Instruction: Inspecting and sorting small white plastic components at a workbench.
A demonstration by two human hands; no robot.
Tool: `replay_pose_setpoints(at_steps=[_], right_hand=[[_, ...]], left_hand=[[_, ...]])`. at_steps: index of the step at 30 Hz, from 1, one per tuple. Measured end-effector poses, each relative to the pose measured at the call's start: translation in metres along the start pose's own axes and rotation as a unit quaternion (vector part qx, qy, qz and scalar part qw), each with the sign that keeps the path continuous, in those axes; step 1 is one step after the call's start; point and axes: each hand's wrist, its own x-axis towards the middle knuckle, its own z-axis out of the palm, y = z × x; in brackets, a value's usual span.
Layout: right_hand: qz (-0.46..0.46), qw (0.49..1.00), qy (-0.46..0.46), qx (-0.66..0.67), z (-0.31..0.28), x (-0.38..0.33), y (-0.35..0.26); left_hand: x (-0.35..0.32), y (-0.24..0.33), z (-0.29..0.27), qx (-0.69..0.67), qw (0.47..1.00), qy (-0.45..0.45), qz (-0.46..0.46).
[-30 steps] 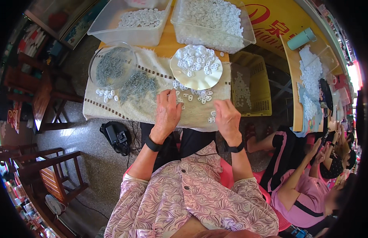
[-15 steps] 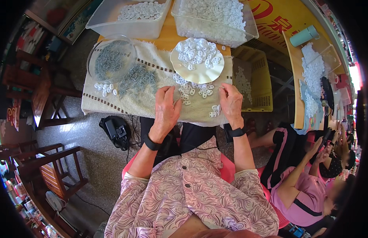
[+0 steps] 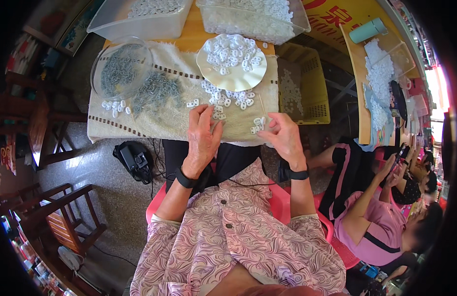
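Observation:
My left hand [image 3: 202,130] rests over the cloth's near part, fingers forward and thumb apart, with no held thing visible. Its fingertips lie beside small white plastic pieces with two holes [image 3: 219,113]. My right hand [image 3: 286,136] is at the cloth's near right, its thumb and forefinger apart. They are close to a small cluster of similar pieces [image 3: 257,126]; whether they touch cannot be told. A thin pale stick [image 3: 262,106] lies just beyond that hand. Farther forward, a cream scalloped plate [image 3: 240,84] carries a heap of white pieces [image 3: 232,52].
A round clear dish [image 3: 93,79] of grey metal pins stands at left, beside a loose pin pile [image 3: 161,92]. Two translucent bins [image 3: 171,29] hold white pieces at the back. A yellow crate [image 3: 317,106] stands at right. Another person [image 3: 371,224] sits farther right.
The whole view has shifted. My right hand has come nearer the small cluster, and its thumb and forefinger have spread. The pale stick and a piece left of my left hand now show.

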Motion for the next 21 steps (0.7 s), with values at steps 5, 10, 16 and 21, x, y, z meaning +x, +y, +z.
replay_pose_setpoints(at_steps=[5,10,16,21], right_hand=[[-0.029,1.0,0.0,-0.001,0.023,0.004,0.002],[-0.074,0.997,0.017,0.001,0.035,0.015,-0.001],[-0.12,0.99,0.041,0.057,0.041,0.026,-0.01],[-0.089,0.993,0.05,0.064,0.016,0.03,-0.016]], left_hand=[[-0.004,-0.003,0.003,0.007,1.0,0.015,0.026],[-0.006,-0.003,-0.001,0.003,1.0,0.004,0.007],[-0.005,0.009,0.0,0.076,0.985,-0.049,0.146],[-0.013,0.019,0.004,0.143,0.957,-0.149,0.202]])
